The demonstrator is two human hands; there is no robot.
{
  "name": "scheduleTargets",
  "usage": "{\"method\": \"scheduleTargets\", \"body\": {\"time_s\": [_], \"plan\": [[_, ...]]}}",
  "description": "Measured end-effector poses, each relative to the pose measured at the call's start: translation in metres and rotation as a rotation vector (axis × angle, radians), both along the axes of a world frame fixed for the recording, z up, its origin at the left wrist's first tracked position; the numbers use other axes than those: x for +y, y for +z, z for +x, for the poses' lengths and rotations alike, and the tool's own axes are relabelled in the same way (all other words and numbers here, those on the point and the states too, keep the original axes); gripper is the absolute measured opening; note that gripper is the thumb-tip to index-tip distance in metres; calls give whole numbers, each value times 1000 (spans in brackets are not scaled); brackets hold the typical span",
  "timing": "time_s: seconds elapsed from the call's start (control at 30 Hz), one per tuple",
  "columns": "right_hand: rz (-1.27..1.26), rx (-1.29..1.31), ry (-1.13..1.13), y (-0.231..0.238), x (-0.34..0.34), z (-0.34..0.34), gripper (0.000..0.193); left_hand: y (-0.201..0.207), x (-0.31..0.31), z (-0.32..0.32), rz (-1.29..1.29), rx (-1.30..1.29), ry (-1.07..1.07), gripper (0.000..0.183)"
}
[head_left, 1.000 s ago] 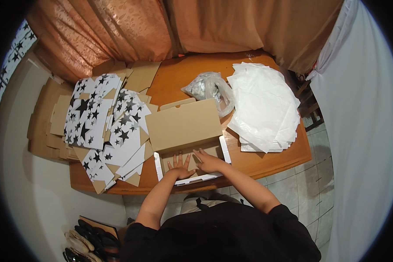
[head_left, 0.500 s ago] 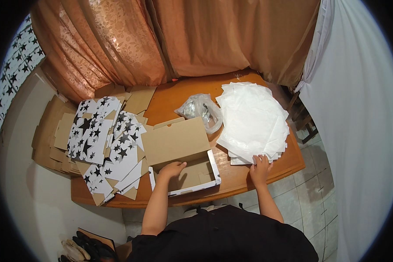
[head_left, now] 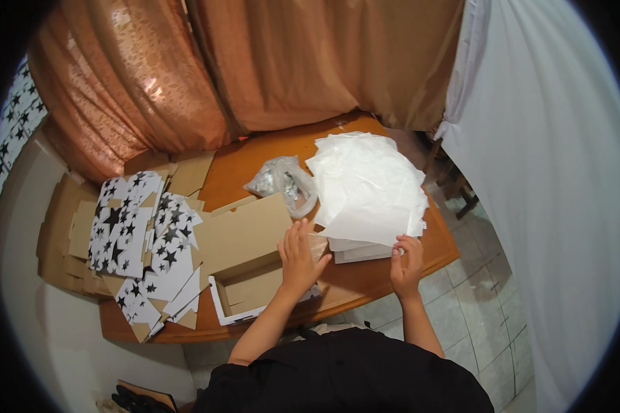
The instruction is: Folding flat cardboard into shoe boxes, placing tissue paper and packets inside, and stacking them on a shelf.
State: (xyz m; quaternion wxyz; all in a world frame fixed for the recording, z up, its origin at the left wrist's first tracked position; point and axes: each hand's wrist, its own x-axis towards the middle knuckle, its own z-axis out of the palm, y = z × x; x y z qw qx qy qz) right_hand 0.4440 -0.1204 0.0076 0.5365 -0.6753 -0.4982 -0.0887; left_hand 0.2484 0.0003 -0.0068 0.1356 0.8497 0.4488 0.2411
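Note:
An open cardboard box [head_left: 251,248], brown inside with white outer edges, sits before me with its lid raised at the back. My left hand [head_left: 300,265] is above its right side, fingers stretched out and holding nothing. To the right lies a tall, uneven stack of white paper sheets [head_left: 368,175]. At the stack's near right corner, my right hand [head_left: 407,265] pinches the edge of a top sheet [head_left: 372,226], whose near part is lifted and reaches left toward my left hand. The fingertips partly hide that edge.
Flat star-printed cardboard pieces [head_left: 127,220] are heaped on the left of the wooden table [head_left: 244,162]. A clear plastic bag [head_left: 282,182] with silvery contents lies between box and stack. Curtains [head_left: 282,62] hang behind, and a white cloth [head_left: 523,172] at the right.
My left hand has left the box's inside and moved right, its fingers now spread. My right hand has raised a sheet's near edge. The view has shifted, moving the table leftward.

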Motion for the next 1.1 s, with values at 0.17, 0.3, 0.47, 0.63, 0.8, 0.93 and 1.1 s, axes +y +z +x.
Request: {"method": "scheduleTargets", "body": {"time_s": [0.17,0.3,0.47,0.63,0.8,0.93,1.1], "plan": [[181,-5,82,37,-47,23,11,1,31,21,-284,-455,-265,85],[316,-31,-16,54,-78,36,12,12,30,39,-769,-622,-579,33],[447,142,-154,73,-88,36,15,30,4,40,-871,-798,-646,16],[449,176,-110,84,-55,34,14,28,-13,6,-954,-1033,-671,32],[287,133,51,92,2,11,15,41,-32,-48,-961,-720,-427,33],[205,256,222,103,50,-24,15,47,-39,-89,-976,-816,-236,26],[20,343,457,71,101,-52,15,34,-28,-128,-618,-798,139,25]]}}
